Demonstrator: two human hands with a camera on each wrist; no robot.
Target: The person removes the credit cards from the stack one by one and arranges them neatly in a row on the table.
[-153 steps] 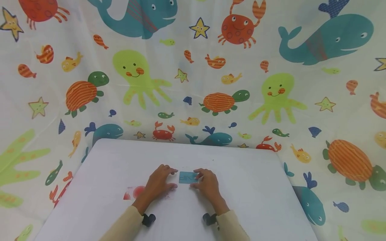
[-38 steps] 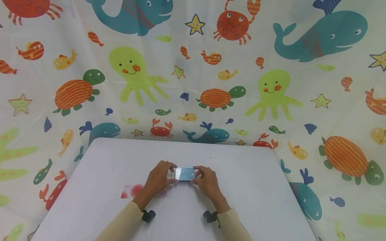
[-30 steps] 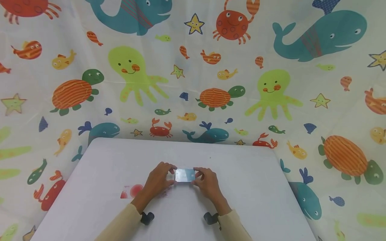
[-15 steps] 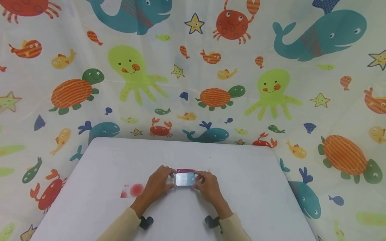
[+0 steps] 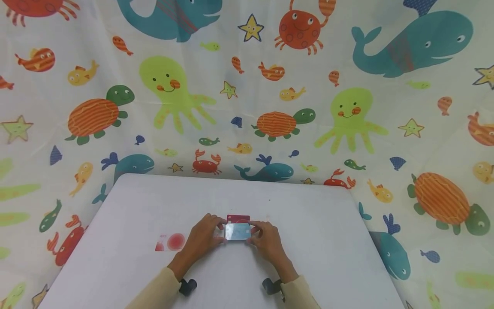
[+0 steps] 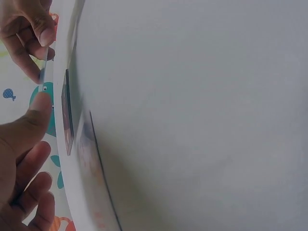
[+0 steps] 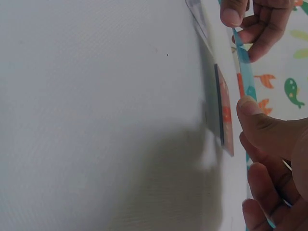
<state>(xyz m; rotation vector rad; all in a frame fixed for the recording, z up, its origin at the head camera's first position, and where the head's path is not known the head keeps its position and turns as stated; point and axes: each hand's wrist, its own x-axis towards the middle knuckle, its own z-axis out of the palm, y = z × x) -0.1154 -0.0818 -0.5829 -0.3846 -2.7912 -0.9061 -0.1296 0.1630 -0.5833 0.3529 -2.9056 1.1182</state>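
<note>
A light blue, shiny card [image 5: 237, 232] is held up between both hands, just above the white table. My left hand [image 5: 203, 233] pinches its left end between thumb and fingers. At the right end, my right hand [image 5: 268, 236] pinches it in the same way. Both wrist views show the card edge-on, as a thin teal strip [image 7: 246, 72] in the right one. Right behind it in the head view is a red card [image 5: 238, 218], its near part covered by the blue one. The left wrist view shows the red card [image 6: 66, 110] low at the table, apart from the fingers.
A flat clear piece with a pink-red print [image 5: 170, 242] lies left of my left forearm, which hides part of it. The white table [image 5: 308, 240] ends at a hanging sea-animal curtain [image 5: 231, 107] at the back.
The blue card, flat between the hands at first, is now lifted and gripped at both ends. Over the last second it has come toward me, uncovering the red card's far part.
</note>
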